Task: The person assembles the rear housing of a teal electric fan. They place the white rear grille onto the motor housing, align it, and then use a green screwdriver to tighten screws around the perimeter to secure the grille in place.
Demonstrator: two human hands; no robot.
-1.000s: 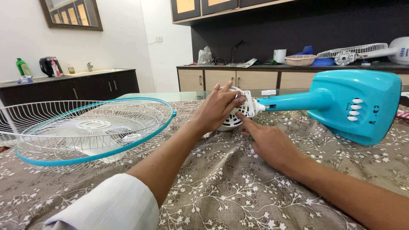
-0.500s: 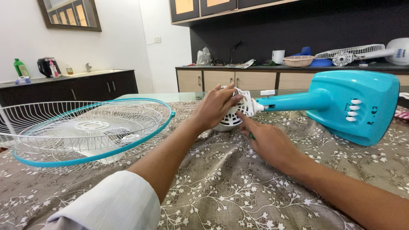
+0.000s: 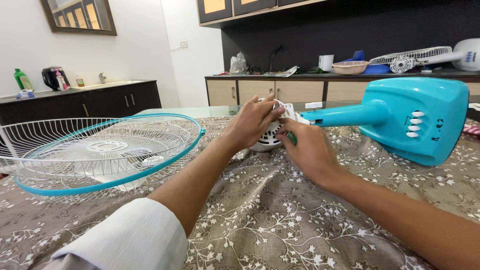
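- The white motor housing (image 3: pixel 272 131) of a laid-down table fan is being steadied by the left hand (image 3: pixel 252 125), whose fingers are curled over its top in a firm hold.
- A small green-handled tool (image 3: pixel 291 138), seemingly a screwdriver, is being pinched in the closed right hand (image 3: pixel 305 147) and pressed against the housing's rear face; its tip is hidden.
- The housing is lying near the middle of the table, on the floral cloth (image 3: pixel 260 220), joined to the turquoise neck and base (image 3: pixel 415 120) stretching off to the right.
- Judged from this, a fastener on the housing is being worked; the next move is likely calling for the tool to be kept square while the left hand resists the twist.
- The wire fan guard (image 3: pixel 100 150), with its turquoise rim, is lying well apart to the left, with white blades being held inside it.
- A pinkish bowl (image 3: pixel 351 67) is sitting on the far counter; its contents cannot be made out.
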